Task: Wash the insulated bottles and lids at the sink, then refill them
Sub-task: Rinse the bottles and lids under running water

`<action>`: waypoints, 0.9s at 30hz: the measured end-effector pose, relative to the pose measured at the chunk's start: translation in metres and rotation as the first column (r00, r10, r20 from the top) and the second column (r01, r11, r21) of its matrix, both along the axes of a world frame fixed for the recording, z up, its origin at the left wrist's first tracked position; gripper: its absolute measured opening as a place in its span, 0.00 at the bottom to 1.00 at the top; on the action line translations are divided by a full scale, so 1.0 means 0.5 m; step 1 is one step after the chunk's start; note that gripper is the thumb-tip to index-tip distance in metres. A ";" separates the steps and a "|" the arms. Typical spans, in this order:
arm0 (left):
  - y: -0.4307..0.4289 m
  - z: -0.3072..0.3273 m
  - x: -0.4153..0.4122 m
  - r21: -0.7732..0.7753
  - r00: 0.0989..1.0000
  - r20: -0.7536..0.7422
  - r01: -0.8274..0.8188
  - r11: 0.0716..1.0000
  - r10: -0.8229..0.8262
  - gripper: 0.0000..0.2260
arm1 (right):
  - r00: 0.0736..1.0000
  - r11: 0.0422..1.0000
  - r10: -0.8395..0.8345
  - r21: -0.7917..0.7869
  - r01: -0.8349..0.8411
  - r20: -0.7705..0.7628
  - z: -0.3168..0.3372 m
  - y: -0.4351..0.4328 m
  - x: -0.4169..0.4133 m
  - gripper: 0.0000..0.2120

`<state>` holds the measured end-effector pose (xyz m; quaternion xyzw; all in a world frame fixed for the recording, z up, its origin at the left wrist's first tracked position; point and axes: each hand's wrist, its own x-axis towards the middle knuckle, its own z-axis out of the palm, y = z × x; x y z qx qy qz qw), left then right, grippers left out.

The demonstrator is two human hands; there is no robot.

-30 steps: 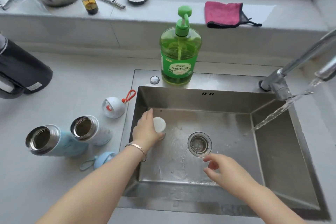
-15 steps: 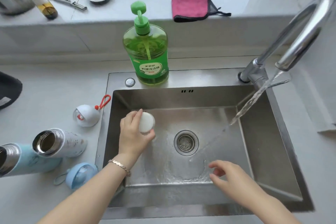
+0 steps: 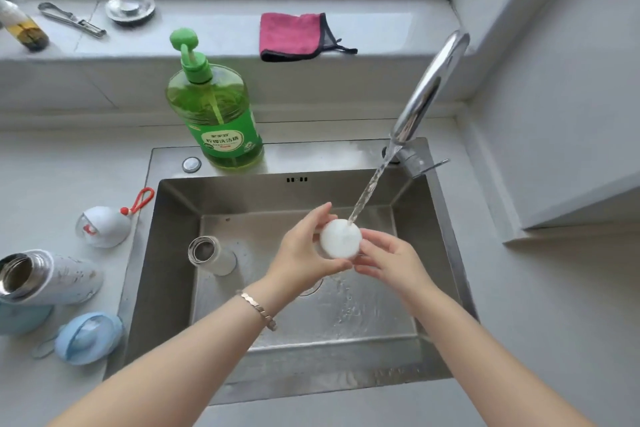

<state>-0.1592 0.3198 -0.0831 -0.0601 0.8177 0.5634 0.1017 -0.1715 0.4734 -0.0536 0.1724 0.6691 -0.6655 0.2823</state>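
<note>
Here the rinsing step is in hand, I judge: the left hand [image 3: 304,255] and right hand [image 3: 388,258] both grip the white lid [image 3: 341,238] under the water stream [image 3: 367,194], above the sink [image 3: 242,198] floor. Next it wants turning; an open bottle [image 3: 212,256] stands left, well apart, walls not near.

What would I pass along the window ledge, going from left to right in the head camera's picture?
Small bottle of amber liquid → metal hand tool → round metal sink strainer → pink cloth.
</note>
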 end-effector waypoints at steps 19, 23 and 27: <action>0.031 0.075 -0.038 0.316 0.860 0.509 -0.212 0.925 0.024 0.16 | 0.989 0.997 0.073 0.032 -0.070 -0.127 -0.002 0.033 -0.022 0.06; 0.022 0.075 -0.031 0.379 0.862 0.507 -0.238 0.894 0.015 0.12 | 1.000 1.000 -0.020 -0.024 0.020 -0.011 0.002 0.022 -0.023 0.05; 0.016 0.079 -0.025 0.399 0.838 0.546 -0.258 0.880 -0.002 0.10 | 0.997 0.998 -0.037 -0.044 0.040 0.062 0.003 0.022 -0.014 0.07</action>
